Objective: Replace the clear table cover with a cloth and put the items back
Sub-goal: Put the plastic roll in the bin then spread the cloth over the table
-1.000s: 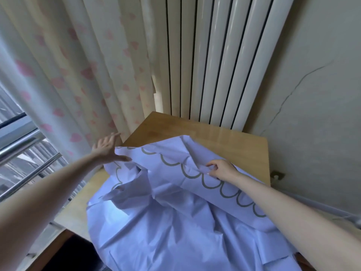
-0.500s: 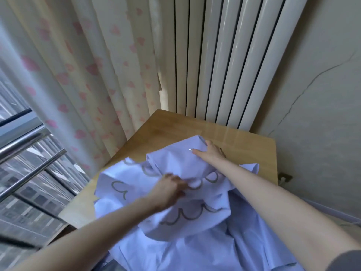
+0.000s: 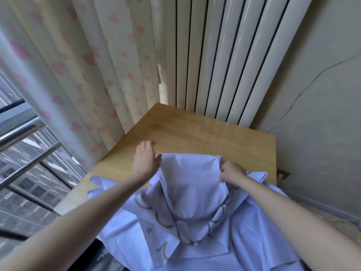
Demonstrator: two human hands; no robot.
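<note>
The wooden table (image 3: 205, 137) lies bare across its far half, with the lavender cloth (image 3: 191, 192) bunched on the near half. The left hand (image 3: 145, 161) has let go of the cloth's middle, and its fingers are now straight beside the raised fold. The right hand (image 3: 232, 172), flat before, now pinches the fold's edge, so spreading is probably only starting.

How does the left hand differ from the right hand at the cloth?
The left hand has straight fingers; the right hand is curled and pinches the cloth. The left hand reaches over the bare table; the right hand lies over the cloth. Both touch the raised fold, one at each side.
</note>
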